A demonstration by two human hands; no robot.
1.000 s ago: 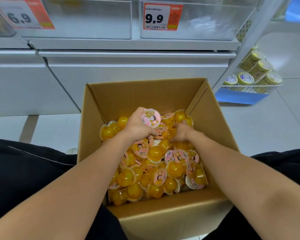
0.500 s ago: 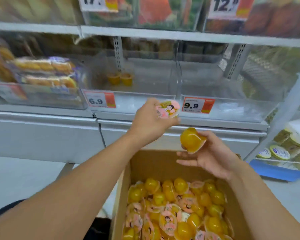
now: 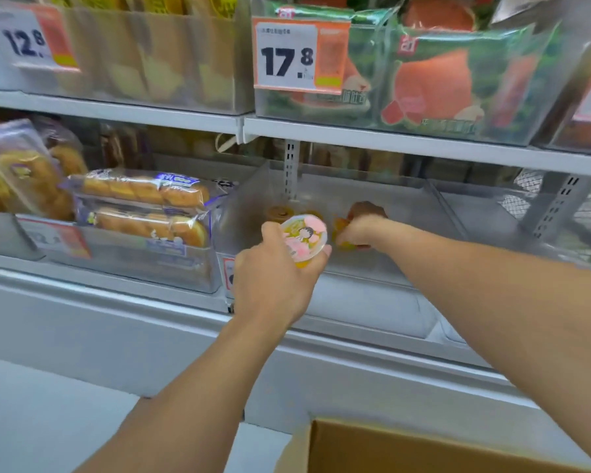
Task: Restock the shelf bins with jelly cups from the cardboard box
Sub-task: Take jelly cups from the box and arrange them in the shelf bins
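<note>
Since a second ago both hands have left the cardboard box [image 3: 423,448] for the clear shelf bin [image 3: 389,213]: the right hand [image 3: 359,230] grips an orange jelly cup [image 3: 342,233] inside it, while the left hand [image 3: 273,278] grips a pink-lidded jelly cup [image 3: 304,237] at its front, so placement is under way.

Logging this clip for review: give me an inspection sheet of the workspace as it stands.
Surface: clear shelf bin, mostly bare, a few jelly cups at the back.
Job's things: jelly cup in left hand; orange cup in right hand, inside the bin; cardboard box corner below.
Clutter: bread packs in the neighbouring bin.
Hands: left hand grips its cup before the bin; right hand holds its cup.
Cables: nothing seen.
Surroundings: price tags, upper shelf packs.
</note>
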